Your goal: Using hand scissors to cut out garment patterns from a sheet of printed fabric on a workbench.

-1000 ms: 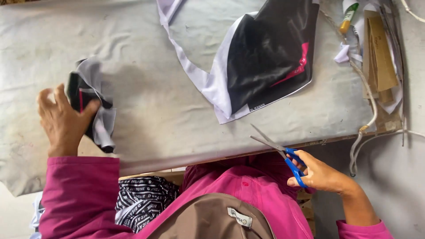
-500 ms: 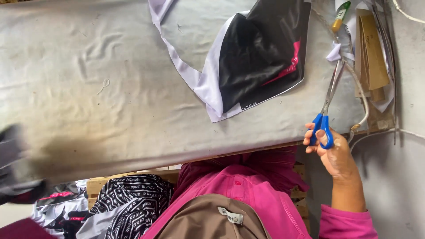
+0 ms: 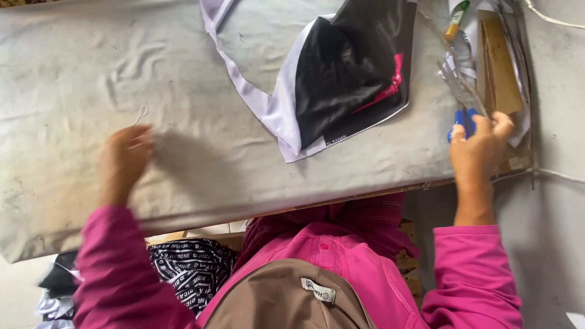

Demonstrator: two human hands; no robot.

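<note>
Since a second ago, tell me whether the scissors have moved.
Yes. The blue-handled scissors, in the right hand, moved from the table's near edge toward its right end, beside the cardboard pieces.

We see soft, even daylight; our left hand (image 3: 124, 159) is motion-blurred and casts a faint shadow rightward.

Grey cloth-covered table (image 3: 201, 73), wrinkled, stained at the near left edge. Black, white and pink fabric piece (image 3: 347, 73) lies top centre, a white strip trailing off toward the far edge. Marker with green cap (image 3: 456, 18) near brown cardboard pieces (image 3: 499, 61) top right. Black-and-white printed fabric (image 3: 189, 268) sits below the table edge.
</note>
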